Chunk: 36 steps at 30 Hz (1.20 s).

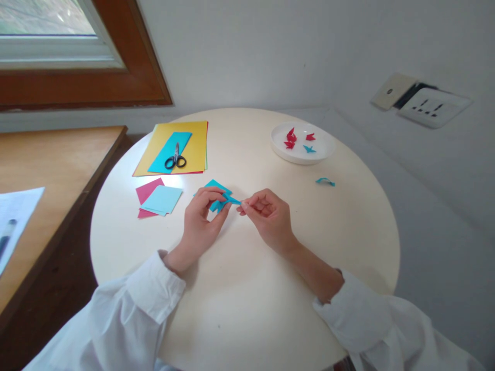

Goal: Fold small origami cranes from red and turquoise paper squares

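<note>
Between my two hands is a small folded blue paper figure (229,200) with a narrow pointed end. My left hand (203,214) pinches its body between thumb and fingers. At the pointed tip, the thumb and forefinger of my right hand (270,216) are pressed together, the other fingers curled. Behind my left fingers a blue paper sheet (217,184) lies on the round table, partly hidden. To the left, light blue paper squares (162,200) rest on pink paper squares (149,190).
Black-handled scissors (176,158) lie on a blue paper strip (164,154) over yellow paper (199,141). A white plate (286,154) at the back right holds several red folded pieces (291,136) and a blue one (309,149). Nearby is a curled blue scrap (325,181).
</note>
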Each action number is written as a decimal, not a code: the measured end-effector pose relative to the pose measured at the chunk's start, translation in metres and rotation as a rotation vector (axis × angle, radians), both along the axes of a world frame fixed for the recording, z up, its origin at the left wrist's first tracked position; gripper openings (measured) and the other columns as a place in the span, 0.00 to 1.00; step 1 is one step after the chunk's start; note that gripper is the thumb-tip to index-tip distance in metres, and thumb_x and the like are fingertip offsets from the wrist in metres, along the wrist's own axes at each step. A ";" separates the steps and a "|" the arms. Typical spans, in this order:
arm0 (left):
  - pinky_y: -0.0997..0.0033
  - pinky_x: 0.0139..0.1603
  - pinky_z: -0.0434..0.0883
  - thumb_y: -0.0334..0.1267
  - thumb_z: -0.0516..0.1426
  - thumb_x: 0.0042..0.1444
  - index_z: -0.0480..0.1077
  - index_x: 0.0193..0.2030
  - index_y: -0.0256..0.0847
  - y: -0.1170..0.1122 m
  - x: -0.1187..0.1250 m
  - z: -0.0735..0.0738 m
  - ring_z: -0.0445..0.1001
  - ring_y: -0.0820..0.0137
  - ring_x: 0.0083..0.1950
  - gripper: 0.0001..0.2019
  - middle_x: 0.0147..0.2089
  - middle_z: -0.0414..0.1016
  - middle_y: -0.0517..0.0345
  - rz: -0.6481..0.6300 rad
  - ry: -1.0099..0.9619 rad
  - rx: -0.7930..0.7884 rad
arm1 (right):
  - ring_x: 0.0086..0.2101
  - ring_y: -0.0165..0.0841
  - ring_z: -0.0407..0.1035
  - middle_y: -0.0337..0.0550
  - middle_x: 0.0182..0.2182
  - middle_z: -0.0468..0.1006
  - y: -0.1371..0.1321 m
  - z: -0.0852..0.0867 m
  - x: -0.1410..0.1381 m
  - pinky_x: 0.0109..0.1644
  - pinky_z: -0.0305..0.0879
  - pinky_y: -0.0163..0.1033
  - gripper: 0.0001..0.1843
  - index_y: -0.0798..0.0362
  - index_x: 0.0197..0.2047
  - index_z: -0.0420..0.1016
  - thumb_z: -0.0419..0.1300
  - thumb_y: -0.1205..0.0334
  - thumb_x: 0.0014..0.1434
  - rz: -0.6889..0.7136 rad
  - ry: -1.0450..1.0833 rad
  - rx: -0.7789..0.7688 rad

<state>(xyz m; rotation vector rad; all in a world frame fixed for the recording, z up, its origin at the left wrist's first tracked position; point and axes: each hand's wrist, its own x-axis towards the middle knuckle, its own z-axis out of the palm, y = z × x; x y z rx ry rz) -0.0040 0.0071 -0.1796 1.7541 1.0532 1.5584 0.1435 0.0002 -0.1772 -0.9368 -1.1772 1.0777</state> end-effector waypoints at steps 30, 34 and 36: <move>0.67 0.41 0.71 0.36 0.59 0.50 0.68 0.36 0.40 0.001 0.002 0.000 0.72 0.69 0.37 0.07 0.36 0.73 0.55 -0.032 0.102 -0.252 | 0.33 0.30 0.72 0.39 0.31 0.76 0.009 -0.014 0.005 0.40 0.70 0.37 0.09 0.52 0.33 0.72 0.63 0.57 0.51 0.012 -0.142 0.021; 0.70 0.38 0.70 0.36 0.60 0.50 0.67 0.36 0.40 0.001 0.003 0.000 0.70 0.72 0.34 0.08 0.33 0.71 0.58 -0.064 0.062 -0.268 | 0.32 0.29 0.71 0.39 0.31 0.75 0.011 -0.015 0.007 0.39 0.69 0.36 0.07 0.52 0.34 0.72 0.61 0.59 0.52 -0.006 -0.155 -0.005; 0.71 0.37 0.69 0.36 0.60 0.49 0.67 0.36 0.40 0.002 0.003 0.000 0.70 0.73 0.33 0.08 0.33 0.70 0.59 -0.083 0.033 -0.277 | 0.32 0.29 0.70 0.39 0.31 0.75 0.013 -0.016 0.007 0.39 0.68 0.36 0.07 0.52 0.34 0.72 0.60 0.59 0.53 -0.018 -0.158 -0.017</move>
